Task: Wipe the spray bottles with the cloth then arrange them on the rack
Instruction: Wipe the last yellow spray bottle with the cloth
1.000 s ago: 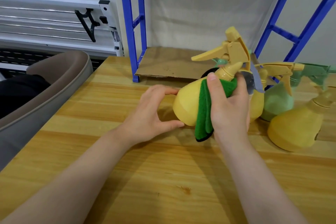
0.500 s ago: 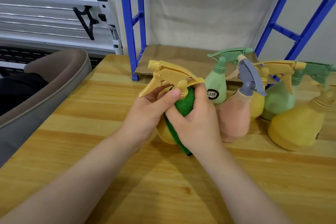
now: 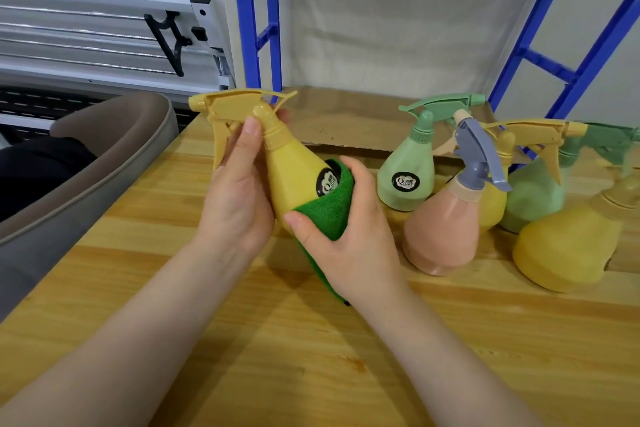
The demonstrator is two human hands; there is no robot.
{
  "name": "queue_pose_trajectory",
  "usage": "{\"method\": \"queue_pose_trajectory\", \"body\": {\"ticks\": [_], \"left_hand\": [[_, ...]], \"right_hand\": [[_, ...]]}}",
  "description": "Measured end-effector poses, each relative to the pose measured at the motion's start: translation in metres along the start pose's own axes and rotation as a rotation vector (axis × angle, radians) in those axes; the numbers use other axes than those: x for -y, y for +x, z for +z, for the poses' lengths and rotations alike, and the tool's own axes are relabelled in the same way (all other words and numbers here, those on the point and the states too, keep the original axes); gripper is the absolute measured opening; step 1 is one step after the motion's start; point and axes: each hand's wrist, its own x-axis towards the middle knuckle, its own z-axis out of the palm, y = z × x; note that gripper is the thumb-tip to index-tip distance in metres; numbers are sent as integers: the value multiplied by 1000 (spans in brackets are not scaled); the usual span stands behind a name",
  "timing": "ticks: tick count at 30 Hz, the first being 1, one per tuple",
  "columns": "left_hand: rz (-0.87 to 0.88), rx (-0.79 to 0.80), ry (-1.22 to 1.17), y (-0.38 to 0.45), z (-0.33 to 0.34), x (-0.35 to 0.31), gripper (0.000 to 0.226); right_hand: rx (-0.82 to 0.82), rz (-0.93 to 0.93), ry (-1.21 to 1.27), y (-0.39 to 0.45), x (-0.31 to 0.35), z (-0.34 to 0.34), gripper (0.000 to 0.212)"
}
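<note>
A yellow spray bottle point(image 3: 287, 166) is held tilted above the wooden table point(image 3: 242, 357), nozzle pointing left. My left hand point(image 3: 239, 198) grips its neck and trigger. My right hand point(image 3: 349, 236) presses a green cloth point(image 3: 329, 208) around the bottle's lower body and base, partly covering the black label. To the right stand a light green bottle point(image 3: 407, 166), a pink bottle with a grey-blue trigger point(image 3: 446, 225), and further yellow and green bottles point(image 3: 568, 246) clustered close together.
A blue metal rack point(image 3: 251, 28) rises behind the table, with a brown cardboard-lined shelf point(image 3: 346, 121) at table height. A grey-brown chair point(image 3: 86, 166) sits at the table's left edge. White rails line the wall on the left.
The yellow bottle has turned so its label faces up and its head has risen. My right hand has slid the cloth down from the upper body to the base.
</note>
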Motion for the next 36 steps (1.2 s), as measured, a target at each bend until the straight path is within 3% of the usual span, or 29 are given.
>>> {"method": "queue_pose_trajectory", "body": {"ticks": [6, 11, 14, 15, 18, 23, 26, 29, 33, 36], "left_hand": [[-59, -88, -134, 11, -7, -8, 39], [-58, -107, -101, 9, -6, -6, 39], [-20, -70, -106, 10, -10, -2, 87], [11, -47, -120, 10, -10, -2, 86], [59, 12, -120, 8, -10, 0, 50], [113, -6, -37, 11, -12, -3, 11], [137, -38, 4, 11, -12, -7, 14], [137, -56, 142, 7, -7, -9, 40], [105, 88, 447, 0, -7, -4, 30], [21, 236, 574, -4, -5, -2, 26]], "right_hand": [[41, 63, 101, 2, -3, 1, 91], [42, 156, 86, 5, -6, 0, 86], [8, 217, 172, 9, -7, -2, 65], [3, 252, 217, 10, -8, -3, 57], [45, 381, 353, 12, -13, -4, 38], [89, 437, 456, 16, -12, -14, 27], [-9, 420, 505, 21, -11, -24, 23], [-148, 441, 599, 25, -8, -32, 26], [-217, 479, 774, 29, -2, -42, 26], [-263, 406, 829, 28, 4, -44, 21]]}}
